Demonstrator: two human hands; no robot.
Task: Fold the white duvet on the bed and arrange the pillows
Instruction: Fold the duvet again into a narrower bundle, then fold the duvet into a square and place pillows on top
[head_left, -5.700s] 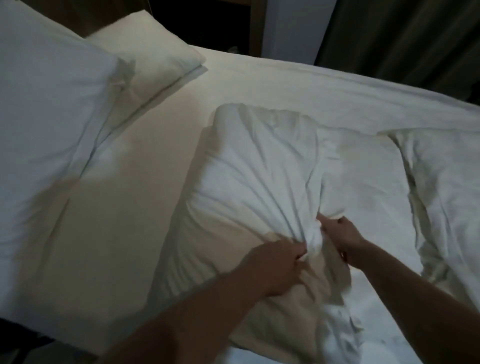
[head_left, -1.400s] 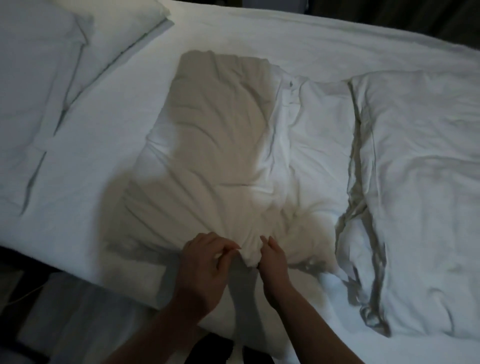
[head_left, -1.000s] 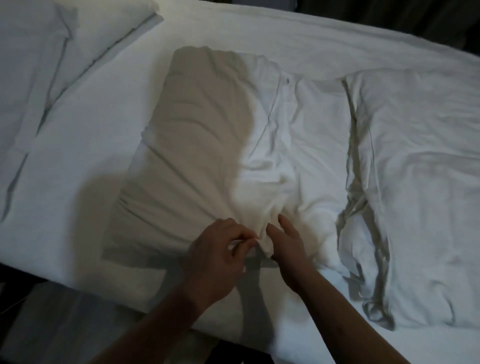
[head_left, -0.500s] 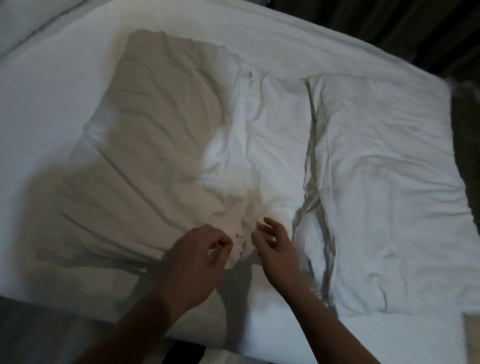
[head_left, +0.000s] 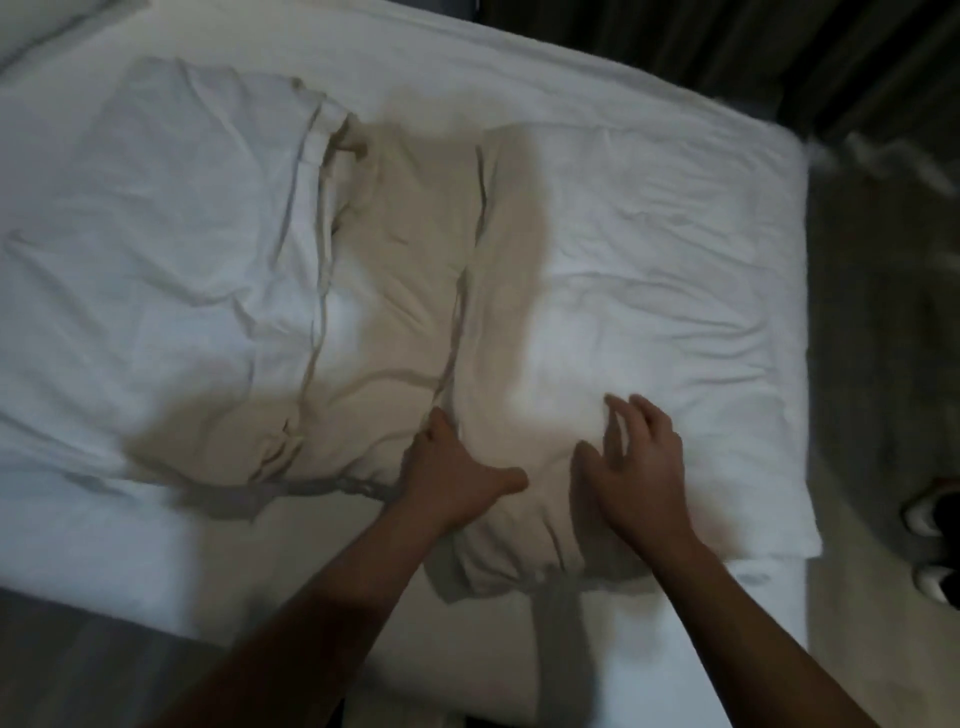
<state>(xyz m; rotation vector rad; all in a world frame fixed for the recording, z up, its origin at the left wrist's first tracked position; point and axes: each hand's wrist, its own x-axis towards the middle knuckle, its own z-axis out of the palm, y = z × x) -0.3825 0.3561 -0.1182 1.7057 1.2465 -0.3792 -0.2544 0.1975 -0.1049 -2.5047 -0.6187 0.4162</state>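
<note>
- The white duvet (head_left: 639, 291) lies rumpled across the bed (head_left: 597, 88), filling most of the view from 9 o'clock round to 3 o'clock.
- It sits in folded sections side by side: a broad panel at 9 o'clock, a narrower shadowed strip in the middle, and a thicker folded block at 3 o'clock whose near end bunches toward 6 o'clock.
- A dark crease runs between the middle strip and the right block, from about 12 o'clock down to the left hand (head_left: 452, 480).
- The left hand lies palm down on the duvet just below centre, fingers reaching toward 11 o'clock at the foot of that crease and thumb stretched out toward 3 o'clock; it presses on the cloth, and I cannot see the fingertips well enough to tell if they nip the fold.
- The right hand (head_left: 636, 467) is at 4 o'clock from centre, fingers spread and fairly straight, pointing toward 12 o'clock, over the folded block; it grips nothing, and the blur leaves it unclear whether the fingertips touch.
- The two hands are near each other, a band of duvet between them.
- Both bare forearms come in from 6 o'clock.
- Bare sheet shows along the near edge at 7 o'clock.
- Dark curtains (head_left: 727, 47) hang beyond the bed at 1 o'clock.
- A grey floor (head_left: 883, 364) runs down the 3 o'clock side, with something black and white, too blurred to name, at 4 o'clock.
</note>
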